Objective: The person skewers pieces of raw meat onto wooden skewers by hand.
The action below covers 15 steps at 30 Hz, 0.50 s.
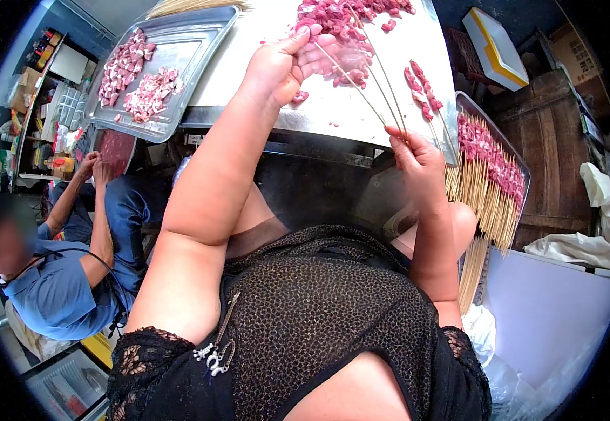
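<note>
My left hand (294, 67) reaches over the white tabletop, palm turned up and fingers apart, beside the pile of raw red meat pieces (340, 24). No meat piece can be made out in its fingers. My right hand (415, 158), at the table's front edge, pinches the lower ends of several thin wooden skewers (389, 98). They fan out toward the meat, and the leftmost tip is close to my left fingers. To the right, two loaded meat skewers (424, 90) lie side by side on the tabletop.
A metal tray (200, 67) with two meat heaps stands left; bare skewers (193, 7) lie behind it. On the right, another tray (526, 189) holds many loaded skewers (491, 161). A seated co-worker (66, 274) is at left. A white-and-yellow box (494, 49) stands back right.
</note>
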Tool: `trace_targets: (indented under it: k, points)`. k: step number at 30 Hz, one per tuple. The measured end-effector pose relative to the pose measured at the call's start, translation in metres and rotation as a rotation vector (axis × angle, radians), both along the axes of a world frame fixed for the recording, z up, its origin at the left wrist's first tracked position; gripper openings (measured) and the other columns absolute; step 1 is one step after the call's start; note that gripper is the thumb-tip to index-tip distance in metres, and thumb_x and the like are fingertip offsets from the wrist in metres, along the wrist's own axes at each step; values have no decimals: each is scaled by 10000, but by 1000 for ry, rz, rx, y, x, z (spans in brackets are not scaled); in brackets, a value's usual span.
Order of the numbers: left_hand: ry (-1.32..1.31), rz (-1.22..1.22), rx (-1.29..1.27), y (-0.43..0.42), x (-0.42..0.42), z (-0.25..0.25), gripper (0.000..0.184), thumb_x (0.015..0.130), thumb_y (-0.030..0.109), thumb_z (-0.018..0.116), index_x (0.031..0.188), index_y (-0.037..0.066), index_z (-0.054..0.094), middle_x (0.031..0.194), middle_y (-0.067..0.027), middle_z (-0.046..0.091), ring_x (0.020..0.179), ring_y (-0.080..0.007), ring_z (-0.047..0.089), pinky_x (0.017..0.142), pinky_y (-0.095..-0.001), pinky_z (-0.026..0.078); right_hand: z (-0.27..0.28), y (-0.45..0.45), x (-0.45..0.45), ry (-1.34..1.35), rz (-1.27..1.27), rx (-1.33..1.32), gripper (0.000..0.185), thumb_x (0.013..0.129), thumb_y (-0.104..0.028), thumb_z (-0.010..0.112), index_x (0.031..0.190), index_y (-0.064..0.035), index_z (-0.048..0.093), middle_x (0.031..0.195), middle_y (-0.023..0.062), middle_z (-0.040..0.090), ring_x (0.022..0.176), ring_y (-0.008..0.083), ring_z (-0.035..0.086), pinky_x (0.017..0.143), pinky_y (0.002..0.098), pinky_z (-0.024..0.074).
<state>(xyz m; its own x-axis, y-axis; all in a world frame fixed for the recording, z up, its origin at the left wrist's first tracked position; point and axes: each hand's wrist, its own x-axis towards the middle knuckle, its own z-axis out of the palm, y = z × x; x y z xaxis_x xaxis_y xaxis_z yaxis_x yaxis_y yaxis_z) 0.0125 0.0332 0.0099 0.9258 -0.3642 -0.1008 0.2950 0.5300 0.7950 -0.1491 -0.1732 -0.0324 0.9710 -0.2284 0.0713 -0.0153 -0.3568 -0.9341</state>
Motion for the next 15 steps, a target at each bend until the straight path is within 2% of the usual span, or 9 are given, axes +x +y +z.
trace_targets:
  k: [8, 15]
  points:
    - [23, -44, -13, -2, 1, -4, 315, 931, 182, 468, 1155, -40, 480, 1127, -238, 566, 999, -299, 600, 863, -376, 508, -1, -1, 1, 0, -2, -26, 193, 856, -139, 603, 1010, -37, 658, 627, 6, 531, 610, 50, 457, 569, 215, 401]
    - [50, -70, -97, -11, -9, 1, 292, 932, 164, 460, 1140, -41, 483, 1111, -232, 576, 972, -309, 611, 871, -406, 503, -13, 0, 7, -25, 15, 79, 198, 861, -131, 601, 1023, -33, 658, 677, -34, 554, 634, 40, 475, 579, 206, 406]
